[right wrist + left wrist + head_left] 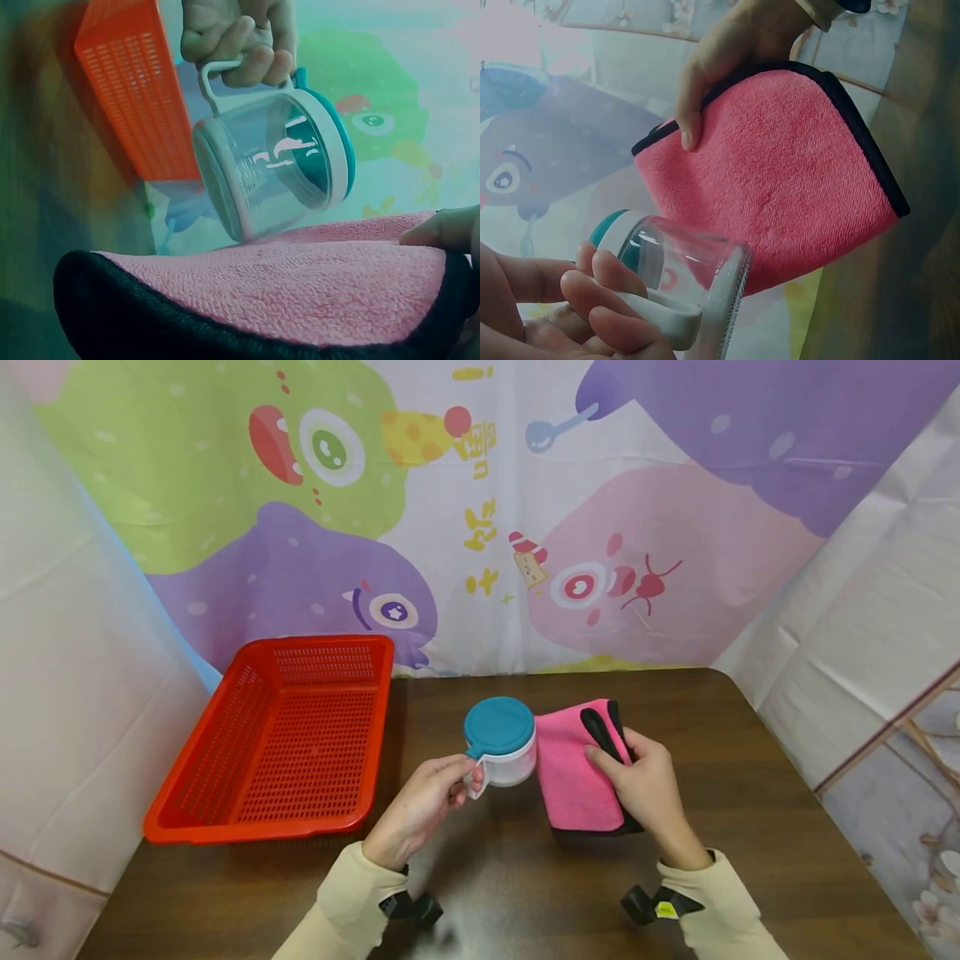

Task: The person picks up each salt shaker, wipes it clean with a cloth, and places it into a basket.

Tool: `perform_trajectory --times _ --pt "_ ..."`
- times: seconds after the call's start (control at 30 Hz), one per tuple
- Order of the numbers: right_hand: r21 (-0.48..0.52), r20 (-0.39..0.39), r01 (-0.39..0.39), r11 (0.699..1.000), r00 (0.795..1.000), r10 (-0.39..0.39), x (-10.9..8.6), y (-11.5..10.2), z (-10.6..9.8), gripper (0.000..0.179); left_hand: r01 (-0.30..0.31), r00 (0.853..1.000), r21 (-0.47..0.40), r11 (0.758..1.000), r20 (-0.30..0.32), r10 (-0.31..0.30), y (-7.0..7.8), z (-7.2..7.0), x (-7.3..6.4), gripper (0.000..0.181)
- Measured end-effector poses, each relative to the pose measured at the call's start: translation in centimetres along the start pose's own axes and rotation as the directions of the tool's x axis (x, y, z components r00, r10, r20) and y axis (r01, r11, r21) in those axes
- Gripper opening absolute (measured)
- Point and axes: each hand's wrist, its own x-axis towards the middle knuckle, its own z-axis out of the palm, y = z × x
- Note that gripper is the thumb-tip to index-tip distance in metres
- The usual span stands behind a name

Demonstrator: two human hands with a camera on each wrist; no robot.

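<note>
Here, lidded jar (501, 742) in left fingers (622, 328)

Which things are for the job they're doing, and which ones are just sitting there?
For the job:
lidded clear jar, held by its handle
pink cloth, held too

Probably just there:
red basket, untouched
brown table
monster curtain, hanging behind

I am in a makeshift, curtained-off space, at a wood-look table (750, 810). A cartoon-monster backdrop (517, 510) hangs at my twelve o'clock; a pale sheet (75, 635) closes in ten o'clock and a creased, whitish one (847, 635) two o'clock. Whether home or workplace lies beyond, I cannot tell.
</note>
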Motion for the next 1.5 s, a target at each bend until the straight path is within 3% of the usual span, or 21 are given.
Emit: perform_trajectory --times 0.27,0.77,1.3,1.5 --pt "-0.006 0.053 0.062 0.998 0.997 -0.061 -0.2 -0.4 0.6 0.021 -0.003 1.0 -0.01 1.0 -0.007 0.003 0.1 0.2 0.1 0.024" --pt "0.004 0.161 0.066 0.998 0.985 -0.066 0.1 -0.5 1.8 0.021 0.01 1.0 -0.004 1.0 -0.006 -0.01 0.2 0.6 0.1 0.023" --pt "-0.003 0.197 0.051 0.999 0.979 -0.05 0.3 -0.4 2.8 0.036 0.031 0.999 0.057 0.998 -0.03 -0.03 0.0 1.1 0.4 0.024" --pt "0.005 0.184 0.063 0.998 0.981 -0.063 0.4 -0.3 3.2 0.032 0.04 0.999 0.073 0.997 -0.034 -0.038 0.0 1.1 0.4 0.024"
